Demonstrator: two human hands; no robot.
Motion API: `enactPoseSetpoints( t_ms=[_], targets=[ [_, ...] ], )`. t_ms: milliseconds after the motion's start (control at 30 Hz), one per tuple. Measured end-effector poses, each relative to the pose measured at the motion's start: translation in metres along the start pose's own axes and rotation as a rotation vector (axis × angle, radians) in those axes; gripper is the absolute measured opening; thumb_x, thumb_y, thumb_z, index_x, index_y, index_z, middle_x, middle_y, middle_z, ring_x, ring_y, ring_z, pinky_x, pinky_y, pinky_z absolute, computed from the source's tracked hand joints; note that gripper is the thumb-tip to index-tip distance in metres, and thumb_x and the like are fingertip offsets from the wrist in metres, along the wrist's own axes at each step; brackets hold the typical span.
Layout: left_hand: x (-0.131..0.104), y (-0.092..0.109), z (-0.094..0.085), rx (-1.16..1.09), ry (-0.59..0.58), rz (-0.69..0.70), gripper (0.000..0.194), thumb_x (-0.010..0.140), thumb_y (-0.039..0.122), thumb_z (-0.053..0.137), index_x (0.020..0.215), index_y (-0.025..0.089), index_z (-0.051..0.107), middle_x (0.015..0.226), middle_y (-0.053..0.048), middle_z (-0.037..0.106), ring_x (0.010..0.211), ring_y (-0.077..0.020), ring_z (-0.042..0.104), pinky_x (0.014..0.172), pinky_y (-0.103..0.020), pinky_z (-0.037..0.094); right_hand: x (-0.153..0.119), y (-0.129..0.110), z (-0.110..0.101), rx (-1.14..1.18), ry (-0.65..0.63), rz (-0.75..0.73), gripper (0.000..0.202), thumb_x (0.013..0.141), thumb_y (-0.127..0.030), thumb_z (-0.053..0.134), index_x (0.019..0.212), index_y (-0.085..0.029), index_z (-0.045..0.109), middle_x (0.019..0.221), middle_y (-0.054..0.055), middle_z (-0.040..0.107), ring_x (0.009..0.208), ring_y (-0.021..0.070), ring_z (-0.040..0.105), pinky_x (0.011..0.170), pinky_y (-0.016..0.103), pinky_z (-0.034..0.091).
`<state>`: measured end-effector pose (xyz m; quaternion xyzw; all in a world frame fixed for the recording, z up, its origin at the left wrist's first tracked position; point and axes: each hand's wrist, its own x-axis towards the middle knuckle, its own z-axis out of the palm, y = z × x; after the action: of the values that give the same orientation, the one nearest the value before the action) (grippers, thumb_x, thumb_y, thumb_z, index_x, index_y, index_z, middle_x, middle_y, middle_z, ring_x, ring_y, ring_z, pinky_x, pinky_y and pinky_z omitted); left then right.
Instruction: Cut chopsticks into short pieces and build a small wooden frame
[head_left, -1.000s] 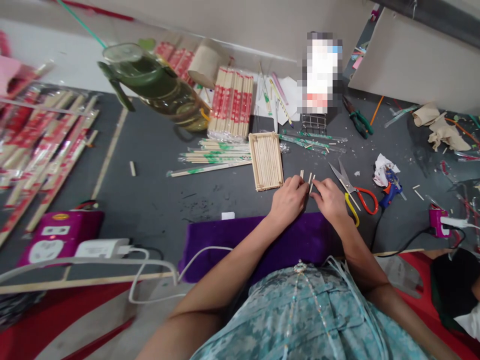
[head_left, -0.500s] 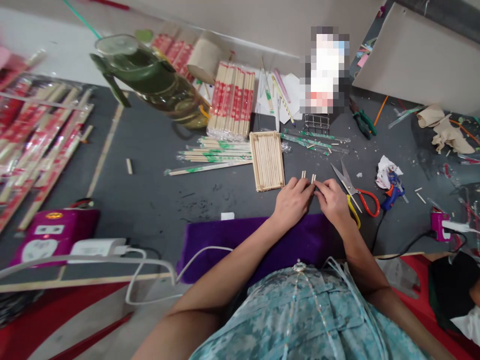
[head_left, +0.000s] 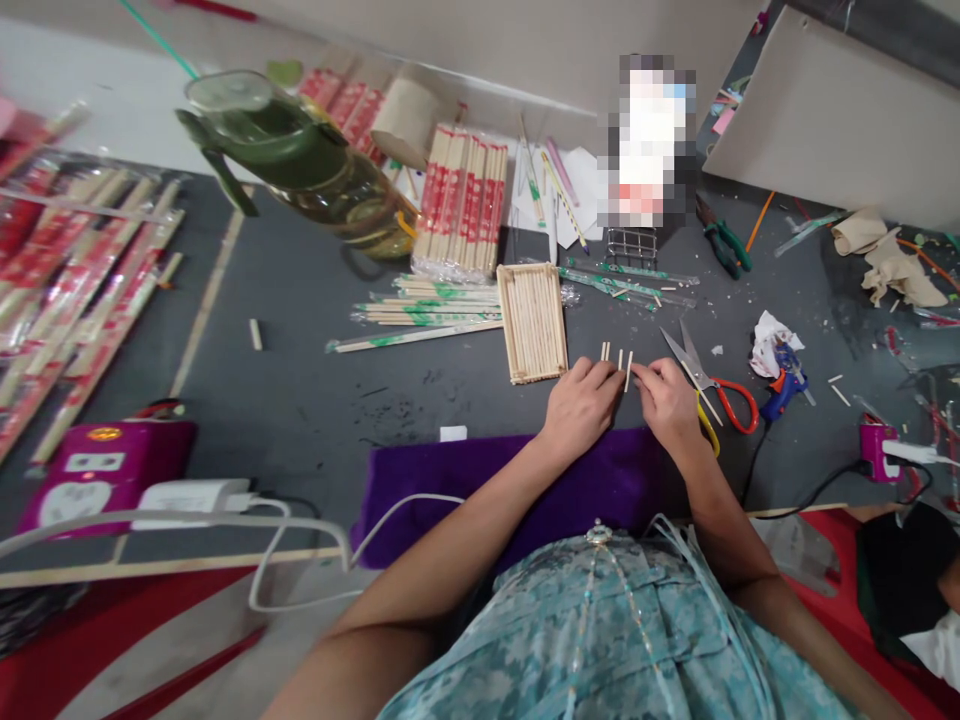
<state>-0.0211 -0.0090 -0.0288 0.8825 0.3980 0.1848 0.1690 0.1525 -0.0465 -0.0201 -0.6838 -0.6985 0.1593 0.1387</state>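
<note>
Several short wooden sticks (head_left: 628, 371) stand out pale against the dark tabletop, between and just beyond my hands. My left hand (head_left: 581, 405) rests on the table with curled fingers pressed over the lower ends of some of them. My right hand (head_left: 666, 400) has its fingers closed in a pinch, the tips at the side of the rightmost stick; the exact contact is too small to make out. To the left of the sticks lies a shallow rectangular tray (head_left: 534, 325) built of wooden sticks. Scissors (head_left: 709, 380) with red and yellow handles lie open beside my right hand.
A blue glue gun (head_left: 785, 385) and green-handled pliers (head_left: 724, 235) lie to the right. Wrapped chopsticks (head_left: 435, 305), a chopstick pack (head_left: 461, 205) and a green-lidded jug (head_left: 307, 160) stand left of centre. A purple cloth (head_left: 450, 490) lies along the front edge.
The rightmost short stick has separated from the one beside it and moved slightly right, toward my right hand. Both hands have otherwise stayed nearly in place.
</note>
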Motion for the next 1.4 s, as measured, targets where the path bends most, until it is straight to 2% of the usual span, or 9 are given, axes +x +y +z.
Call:
enactPoseSetpoints(
  t_ms=[100, 600, 933, 1133, 1400],
  targets=[
    [0.000, 0.000, 0.002, 0.028, 0.013, 0.029, 0.030, 0.103, 0.021, 0.041, 0.111, 0.016, 0.070, 0.107, -0.012, 0.068, 0.092, -0.0264, 0.053, 0.080, -0.041, 0.048, 0.000, -0.002, 0.002, 0.005, -0.001, -0.006, 0.039, 0.105, -0.032, 0.042, 0.130, -0.022, 0.070, 0.106, 0.011, 0.063, 0.098, 0.0233, 0.060, 0.086, 0.033, 0.050],
    [0.001, 0.000, 0.002, -0.014, 0.024, 0.047, 0.030, 0.103, 0.022, 0.042, 0.111, 0.016, 0.070, 0.106, -0.013, 0.069, 0.093, -0.0260, 0.054, 0.083, -0.042, 0.050, 0.001, -0.003, 0.004, 0.007, 0.002, -0.060, 0.036, 0.104, -0.029, 0.042, 0.126, -0.024, 0.071, 0.111, 0.011, 0.063, 0.104, 0.0241, 0.059, 0.090, 0.035, 0.051],
    [0.000, 0.004, 0.005, -0.012, 0.010, 0.040, 0.028, 0.104, 0.024, 0.043, 0.110, 0.016, 0.069, 0.101, -0.011, 0.068, 0.091, -0.0259, 0.052, 0.079, -0.040, 0.048, 0.000, 0.000, 0.003, 0.010, -0.010, -0.046, 0.036, 0.103, -0.023, 0.041, 0.121, -0.019, 0.072, 0.111, 0.013, 0.064, 0.104, 0.0249, 0.060, 0.089, 0.035, 0.050],
    [0.000, 0.003, 0.006, 0.003, 0.038, 0.036, 0.027, 0.103, 0.023, 0.044, 0.107, 0.017, 0.070, 0.101, -0.011, 0.067, 0.092, -0.0253, 0.053, 0.079, -0.038, 0.049, -0.002, 0.001, 0.004, 0.031, 0.003, -0.035, 0.033, 0.102, -0.028, 0.045, 0.117, -0.020, 0.072, 0.111, 0.012, 0.063, 0.099, 0.0230, 0.062, 0.087, 0.033, 0.051],
    [0.001, 0.003, 0.013, 0.020, 0.082, 0.050, 0.025, 0.104, 0.025, 0.047, 0.104, 0.016, 0.070, 0.097, -0.010, 0.066, 0.089, -0.0245, 0.052, 0.075, -0.037, 0.049, -0.002, 0.006, 0.012, 0.082, 0.074, -0.063, 0.032, 0.100, -0.023, 0.044, 0.114, -0.017, 0.073, 0.105, 0.013, 0.064, 0.089, 0.0228, 0.064, 0.081, 0.033, 0.053]
  ],
)
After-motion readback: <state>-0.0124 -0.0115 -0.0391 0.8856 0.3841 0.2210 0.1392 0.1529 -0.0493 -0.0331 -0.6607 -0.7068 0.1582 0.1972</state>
